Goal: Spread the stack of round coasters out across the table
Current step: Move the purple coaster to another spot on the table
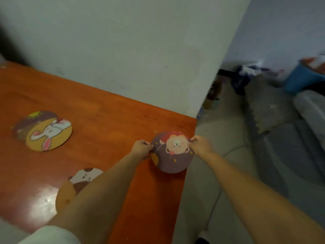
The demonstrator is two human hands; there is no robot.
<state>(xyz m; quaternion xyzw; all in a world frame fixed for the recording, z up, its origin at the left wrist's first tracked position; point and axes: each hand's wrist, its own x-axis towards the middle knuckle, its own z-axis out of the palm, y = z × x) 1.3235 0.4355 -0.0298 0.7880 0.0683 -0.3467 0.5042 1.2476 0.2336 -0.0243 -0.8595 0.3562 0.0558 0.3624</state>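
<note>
Where the glossy orange-brown wooden table [98,110] meets the pale plastered wall [140,50], its right edge drops to a grey concrete floor [219,138] strewn with blurred clutter, including a blue plastic tub [302,80] at upper right. Left of centre lies a round coaster with a white rabbit on purple and yellow [43,131], flat on the table. A round coaster with a brown-and-white puppy [77,184] lies lower down, partly hidden by the left forearm [98,191]. Near the table's right edge, the left hand [142,147] and right hand [199,144] pinch opposite rims of a round purple coaster with a pink bear [173,152]. No legible writing appears.
</note>
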